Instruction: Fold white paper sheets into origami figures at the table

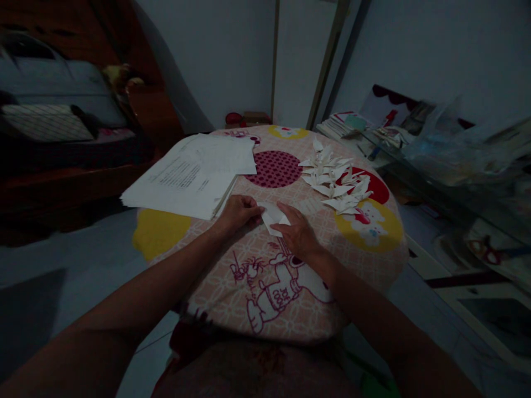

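Observation:
A small folded piece of white paper (274, 216) lies on a round table with a pink cartoon-print cloth (232, 287). My left hand (239, 213) has its fingers curled and pinches the paper's left edge. My right hand (297, 232) lies over the paper's right side, fingers pressed down on it. Both forearms reach in from the bottom of the view.
A stack of white printed sheets (193, 174) covers the table's left part. Several folded white paper figures (338, 185) sit in a cluster at the right. A glass shelf with books and clutter (418, 143) stands to the right; a dark sofa (53, 121) at left.

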Demonstrator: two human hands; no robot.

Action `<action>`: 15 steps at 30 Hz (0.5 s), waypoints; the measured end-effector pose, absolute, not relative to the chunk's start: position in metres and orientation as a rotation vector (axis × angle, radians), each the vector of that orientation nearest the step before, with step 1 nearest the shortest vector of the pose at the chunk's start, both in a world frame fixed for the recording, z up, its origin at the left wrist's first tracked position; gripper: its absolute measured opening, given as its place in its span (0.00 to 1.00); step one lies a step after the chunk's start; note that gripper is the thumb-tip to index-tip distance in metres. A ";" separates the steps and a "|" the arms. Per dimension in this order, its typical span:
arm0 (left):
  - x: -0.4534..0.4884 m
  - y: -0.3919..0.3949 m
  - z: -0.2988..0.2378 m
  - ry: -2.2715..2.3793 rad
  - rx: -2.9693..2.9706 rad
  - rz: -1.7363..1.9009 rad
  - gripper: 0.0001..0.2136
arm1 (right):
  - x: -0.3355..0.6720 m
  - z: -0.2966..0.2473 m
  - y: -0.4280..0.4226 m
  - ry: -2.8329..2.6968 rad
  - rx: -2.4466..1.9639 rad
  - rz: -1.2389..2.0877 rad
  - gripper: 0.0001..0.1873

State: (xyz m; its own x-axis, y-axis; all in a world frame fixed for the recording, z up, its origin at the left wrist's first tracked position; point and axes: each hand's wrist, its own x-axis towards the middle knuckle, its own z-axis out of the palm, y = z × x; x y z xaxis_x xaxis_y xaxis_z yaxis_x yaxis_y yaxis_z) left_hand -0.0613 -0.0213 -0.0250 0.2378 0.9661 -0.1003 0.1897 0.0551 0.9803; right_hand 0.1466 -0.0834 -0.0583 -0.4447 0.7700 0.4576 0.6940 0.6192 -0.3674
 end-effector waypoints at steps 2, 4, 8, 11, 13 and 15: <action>-0.064 -0.020 -0.025 1.227 1.459 0.872 0.15 | 0.147 -0.061 -0.084 -2.261 -1.154 0.162 0.15; -0.067 -0.017 -0.025 1.257 1.550 0.870 0.14 | 0.147 -0.063 -0.084 -2.259 -1.165 0.187 0.14; -0.075 -0.010 -0.024 1.348 1.887 0.813 0.12 | 0.148 -0.064 -0.084 -2.253 -1.206 0.251 0.14; -0.079 -0.012 -0.022 1.465 2.205 0.923 0.08 | 0.148 -0.066 -0.084 -2.229 -1.213 0.254 0.15; -0.079 -0.021 -0.021 1.444 2.385 1.052 0.07 | 0.147 -0.066 -0.084 -2.228 -1.207 0.251 0.15; -0.077 -0.032 -0.022 1.214 2.548 1.062 0.09 | 0.147 -0.066 -0.085 -2.242 -1.210 0.246 0.15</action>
